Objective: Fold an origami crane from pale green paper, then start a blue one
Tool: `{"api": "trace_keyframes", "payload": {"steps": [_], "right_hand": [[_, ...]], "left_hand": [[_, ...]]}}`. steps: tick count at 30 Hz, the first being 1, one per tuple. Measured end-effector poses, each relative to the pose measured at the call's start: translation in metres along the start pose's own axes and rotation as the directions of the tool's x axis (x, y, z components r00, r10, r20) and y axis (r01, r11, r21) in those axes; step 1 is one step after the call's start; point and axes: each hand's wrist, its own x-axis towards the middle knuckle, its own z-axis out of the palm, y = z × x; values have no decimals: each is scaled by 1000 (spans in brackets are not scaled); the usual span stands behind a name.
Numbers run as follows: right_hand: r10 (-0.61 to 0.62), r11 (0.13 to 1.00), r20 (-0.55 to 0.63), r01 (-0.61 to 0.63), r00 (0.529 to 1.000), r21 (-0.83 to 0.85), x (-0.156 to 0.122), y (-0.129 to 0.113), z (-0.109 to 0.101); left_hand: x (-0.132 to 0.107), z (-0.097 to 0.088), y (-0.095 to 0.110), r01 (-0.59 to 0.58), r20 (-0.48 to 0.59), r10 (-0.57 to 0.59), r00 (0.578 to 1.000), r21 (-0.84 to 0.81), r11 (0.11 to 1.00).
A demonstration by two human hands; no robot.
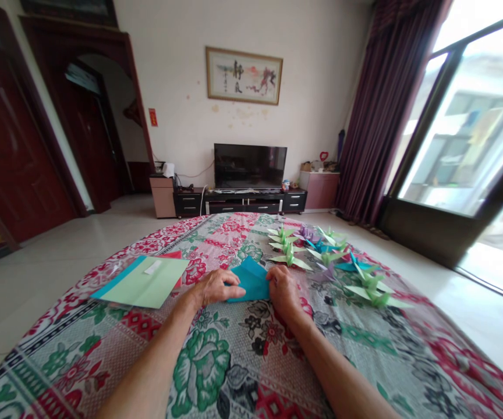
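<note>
A partly folded sheet of blue origami paper (pixel 251 280) lies on the flowered tablecloth (pixel 201 361), one corner pointing away from me. At its left edge is my left hand (pixel 220 286), thumb laid on the paper and fingers curled against it. My right hand (pixel 283 291) has its fingers bent in at the right edge, pinching the paper there; the fingertips are partly hidden. Right of this hand stand several folded paper cranes (pixel 289 255) in green, blue and purple.
To the left lies a stack of coloured paper (pixel 146 285), green on top with blue and red edges showing, and a small white scrap (pixel 151 267) on it. Beyond the round table stand a television (pixel 250 166) and low cabinets. A glass door (pixel 474 151) is at right.
</note>
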Motion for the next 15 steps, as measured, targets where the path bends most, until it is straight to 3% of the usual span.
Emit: {"api": "trace_keyframes", "payload": {"steps": [4,8,10,13,15], "right_hand": [[36,999,104,-38,994,17,3,-4,-3],[124,992,192,-122,974,-22,5,-14,-8],[113,993,225,-104,968,-48,4,-17,-10],[-5,998,300,23,954,-56,0,-17,-10],[-70,994,350,94,934,-53,-2,-16,-10]], "left_hand": [[-3,-10,8,16,142,-1,990,-102,995],[-3,-13,9,72,176,-50,983,-123,990],[-2,-10,5,94,120,-81,989,-110,989],[0,-3,-4,100,-86,-102,991,-32,994],[2,3,-10,39,-194,-21,981,89,995]]}}
